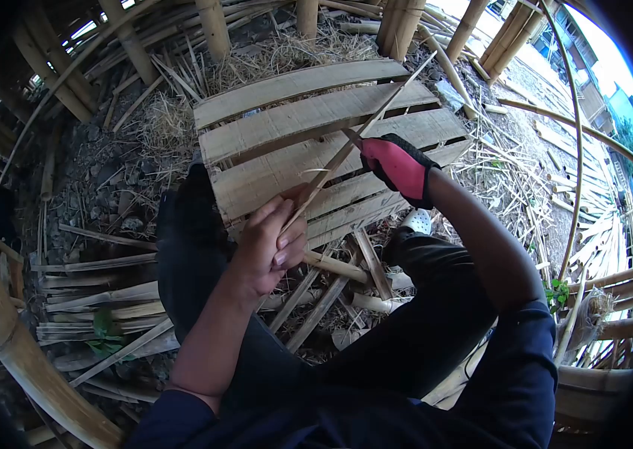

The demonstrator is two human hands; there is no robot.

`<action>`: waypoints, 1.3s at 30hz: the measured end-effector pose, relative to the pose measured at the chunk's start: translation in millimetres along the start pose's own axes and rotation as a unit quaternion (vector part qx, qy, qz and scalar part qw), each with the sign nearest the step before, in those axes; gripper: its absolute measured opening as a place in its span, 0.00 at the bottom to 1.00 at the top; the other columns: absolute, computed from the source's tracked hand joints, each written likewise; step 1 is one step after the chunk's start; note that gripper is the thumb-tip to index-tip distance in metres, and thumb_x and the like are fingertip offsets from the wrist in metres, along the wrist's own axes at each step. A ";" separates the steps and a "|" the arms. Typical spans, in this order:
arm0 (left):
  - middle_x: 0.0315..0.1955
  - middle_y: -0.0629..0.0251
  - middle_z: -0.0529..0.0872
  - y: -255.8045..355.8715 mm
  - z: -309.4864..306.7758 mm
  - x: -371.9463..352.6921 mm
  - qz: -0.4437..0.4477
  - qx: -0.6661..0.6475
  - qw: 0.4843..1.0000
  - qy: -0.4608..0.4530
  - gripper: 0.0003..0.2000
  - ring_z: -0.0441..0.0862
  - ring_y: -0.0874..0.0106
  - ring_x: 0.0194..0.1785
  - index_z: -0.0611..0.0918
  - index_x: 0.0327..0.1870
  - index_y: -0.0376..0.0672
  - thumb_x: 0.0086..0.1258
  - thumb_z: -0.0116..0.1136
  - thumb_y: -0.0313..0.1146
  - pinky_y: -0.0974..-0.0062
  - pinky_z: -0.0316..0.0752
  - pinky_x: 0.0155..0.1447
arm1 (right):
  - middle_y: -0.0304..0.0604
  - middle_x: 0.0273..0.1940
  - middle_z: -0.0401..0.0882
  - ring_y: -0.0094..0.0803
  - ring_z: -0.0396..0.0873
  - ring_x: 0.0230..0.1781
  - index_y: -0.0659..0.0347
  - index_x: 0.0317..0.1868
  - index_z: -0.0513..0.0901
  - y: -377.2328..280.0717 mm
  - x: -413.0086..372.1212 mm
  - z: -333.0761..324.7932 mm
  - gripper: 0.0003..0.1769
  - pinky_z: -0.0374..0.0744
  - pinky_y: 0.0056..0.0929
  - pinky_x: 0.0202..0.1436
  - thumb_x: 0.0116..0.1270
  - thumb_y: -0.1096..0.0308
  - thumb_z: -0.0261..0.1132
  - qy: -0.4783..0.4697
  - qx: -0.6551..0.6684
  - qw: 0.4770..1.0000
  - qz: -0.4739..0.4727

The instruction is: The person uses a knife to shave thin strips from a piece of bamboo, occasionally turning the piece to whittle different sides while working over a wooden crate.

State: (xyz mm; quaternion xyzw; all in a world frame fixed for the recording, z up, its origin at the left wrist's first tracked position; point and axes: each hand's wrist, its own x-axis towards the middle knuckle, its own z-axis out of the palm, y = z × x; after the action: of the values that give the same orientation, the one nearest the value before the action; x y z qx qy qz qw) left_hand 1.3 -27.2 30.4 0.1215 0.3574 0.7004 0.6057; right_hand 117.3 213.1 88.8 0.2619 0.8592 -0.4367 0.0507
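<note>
My bare left hand point(275, 232) is closed around the lower part of a long split bamboo strip point(365, 131). The strip slants up and away to the right, above a slatted wooden table point(256, 138). On my right hand point(399, 168) is a pink and black glove, its fingers closed on a knife point(351, 137). Only a short brownish piece of the blade shows, against the strip; the handle is hidden in the glove. A thin pale curl of shaving point(315, 171) sticks out from the strip between my hands.
Bamboo posts point(214, 30) stand behind the table. Split bamboo pieces point(99, 280) lie stacked at left, and more canes point(601, 247) lie at right. Shavings point(170, 120) and rubble cover the ground. A curved bamboo pole point(13, 344) crosses the left edge. My legs flank the table's near side.
</note>
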 end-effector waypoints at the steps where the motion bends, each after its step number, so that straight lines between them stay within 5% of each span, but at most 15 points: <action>1: 0.16 0.76 0.64 -2.5 5.5 5.3 0.000 0.006 1.000 0.009 0.17 0.56 0.84 0.13 0.73 0.66 0.44 0.85 0.37 0.37 0.83 0.52 0.17 | 0.36 0.23 0.72 0.22 0.71 0.24 0.62 0.34 0.75 0.8 -1.7 18.6 0.11 0.70 0.28 0.31 0.73 0.68 0.50 0.037 -0.045 0.995 -0.086; 4: 0.16 0.76 0.64 0.3 3.5 5.0 0.007 -0.001 1.000 0.007 0.16 0.56 0.84 0.13 0.73 0.65 0.44 0.85 0.38 0.38 0.83 0.52 0.17 | 0.36 0.22 0.70 0.22 0.69 0.21 0.62 0.34 0.76 -12.2 -6.5 48.6 0.09 0.69 0.28 0.28 0.71 0.68 0.52 0.046 -0.114 0.949 -0.292; 5: 0.16 0.77 0.64 1.6 0.9 3.2 0.003 -0.005 1.000 0.001 0.17 0.57 0.84 0.13 0.73 0.66 0.44 0.85 0.38 0.38 0.82 0.52 0.17 | 0.35 0.21 0.69 0.22 0.67 0.20 0.61 0.33 0.76 -22.0 -10.5 27.3 0.12 0.67 0.28 0.27 0.71 0.65 0.50 -0.066 0.048 0.997 -0.009; 8: 0.16 0.77 0.64 6.2 1.4 3.2 -0.006 -0.015 1.000 0.006 0.16 0.57 0.84 0.12 0.73 0.65 0.44 0.85 0.38 0.38 0.83 0.52 0.17 | 0.33 0.20 0.68 0.20 0.65 0.18 0.59 0.27 0.75 -0.9 0.8 5.9 0.19 0.65 0.27 0.25 0.73 0.59 0.47 0.044 0.046 0.998 0.024; 11: 0.16 0.76 0.63 -2.1 9.0 9.9 0.000 -0.024 1.000 0.019 0.16 0.57 0.83 0.12 0.73 0.65 0.45 0.85 0.38 0.38 0.83 0.52 0.17 | 0.34 0.20 0.69 0.22 0.66 0.18 0.60 0.27 0.76 -11.7 -7.6 57.3 0.19 0.66 0.27 0.25 0.73 0.58 0.49 0.040 0.050 0.995 -0.080; 12: 0.16 0.76 0.63 2.0 8.6 6.5 0.009 0.020 0.999 0.025 0.15 0.57 0.83 0.12 0.73 0.64 0.45 0.85 0.38 0.37 0.82 0.52 0.17 | 0.33 0.19 0.68 0.22 0.64 0.18 0.60 0.27 0.76 1.1 -1.1 47.3 0.20 0.63 0.27 0.24 0.74 0.56 0.50 0.034 -0.063 0.959 -0.276; 13: 0.16 0.76 0.63 2.1 6.2 5.3 0.003 0.016 1.000 0.015 0.15 0.57 0.83 0.12 0.73 0.64 0.45 0.84 0.38 0.37 0.82 0.52 0.17 | 0.32 0.18 0.65 0.20 0.62 0.18 0.58 0.27 0.75 -18.6 -11.2 25.6 0.20 0.61 0.26 0.24 0.74 0.56 0.50 -0.065 0.070 0.995 -0.030; 17: 0.16 0.76 0.63 -4.5 3.4 12.7 -0.008 -0.020 1.000 0.011 0.16 0.56 0.83 0.12 0.73 0.65 0.45 0.84 0.39 0.37 0.82 0.52 0.17 | 0.36 0.22 0.69 0.23 0.66 0.23 0.61 0.29 0.76 -14.9 -7.9 24.3 0.25 0.66 0.30 0.30 0.75 0.50 0.48 -0.034 0.087 0.995 0.037; 19: 0.16 0.76 0.63 -3.0 3.6 13.4 -0.001 -0.035 0.999 0.013 0.16 0.56 0.83 0.12 0.73 0.66 0.45 0.84 0.39 0.37 0.82 0.52 0.17 | 0.36 0.23 0.70 0.24 0.68 0.24 0.62 0.29 0.77 -22.9 -10.9 52.5 0.25 0.68 0.30 0.31 0.75 0.50 0.49 0.035 -0.023 0.988 -0.147; 24: 0.15 0.77 0.63 6.9 4.7 3.9 -0.005 -0.015 1.000 0.023 0.17 0.55 0.83 0.12 0.73 0.66 0.45 0.84 0.39 0.37 0.82 0.51 0.17 | 0.31 0.20 0.65 0.20 0.62 0.19 0.60 0.29 0.75 -3.7 2.4 13.1 0.18 0.64 0.25 0.26 0.76 0.58 0.50 -0.006 0.090 0.996 0.018; 27: 0.15 0.77 0.63 4.0 4.2 9.2 0.001 -0.023 0.999 0.025 0.17 0.56 0.83 0.12 0.73 0.66 0.45 0.84 0.39 0.37 0.82 0.51 0.17 | 0.31 0.19 0.65 0.20 0.62 0.18 0.60 0.28 0.75 -8.3 -1.2 55.3 0.20 0.62 0.26 0.25 0.75 0.55 0.52 0.029 0.006 0.988 -0.148; 28: 0.15 0.77 0.62 4.4 2.2 7.4 0.000 -0.026 0.999 0.021 0.17 0.56 0.83 0.12 0.73 0.66 0.45 0.84 0.39 0.37 0.82 0.51 0.17 | 0.32 0.20 0.66 0.21 0.62 0.18 0.59 0.26 0.75 -22.5 -4.9 26.6 0.22 0.61 0.27 0.24 0.74 0.53 0.52 -0.049 0.153 0.986 0.045; 34: 0.15 0.78 0.62 1.6 -0.6 8.5 0.001 -0.056 0.998 0.010 0.16 0.56 0.84 0.12 0.74 0.66 0.44 0.84 0.37 0.35 0.83 0.51 0.17 | 0.33 0.21 0.67 0.21 0.64 0.20 0.60 0.27 0.74 -17.1 -3.5 50.7 0.23 0.64 0.27 0.27 0.76 0.53 0.49 -0.018 -0.006 0.985 -0.173; 37: 0.15 0.78 0.62 6.4 -3.0 5.5 -0.006 -0.047 0.999 0.009 0.16 0.56 0.84 0.12 0.74 0.66 0.45 0.84 0.37 0.35 0.82 0.51 0.17 | 0.34 0.21 0.68 0.21 0.64 0.20 0.61 0.28 0.74 -8.5 6.7 14.1 0.20 0.65 0.28 0.27 0.76 0.58 0.49 0.003 0.055 0.998 -0.001; 39: 0.15 0.78 0.62 7.9 0.3 8.1 -0.003 -0.022 1.000 0.016 0.16 0.56 0.84 0.13 0.74 0.66 0.46 0.84 0.38 0.35 0.82 0.51 0.17 | 0.33 0.21 0.69 0.21 0.64 0.20 0.60 0.28 0.73 2.8 6.7 26.8 0.18 0.64 0.28 0.27 0.74 0.60 0.49 0.034 0.041 0.996 -0.076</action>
State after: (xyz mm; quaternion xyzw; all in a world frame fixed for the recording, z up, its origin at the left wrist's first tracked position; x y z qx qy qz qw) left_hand -6.5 -19.7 33.6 0.0957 0.3521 0.7080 0.6047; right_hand 109.1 196.4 68.2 0.2130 0.8593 -0.4645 -0.0228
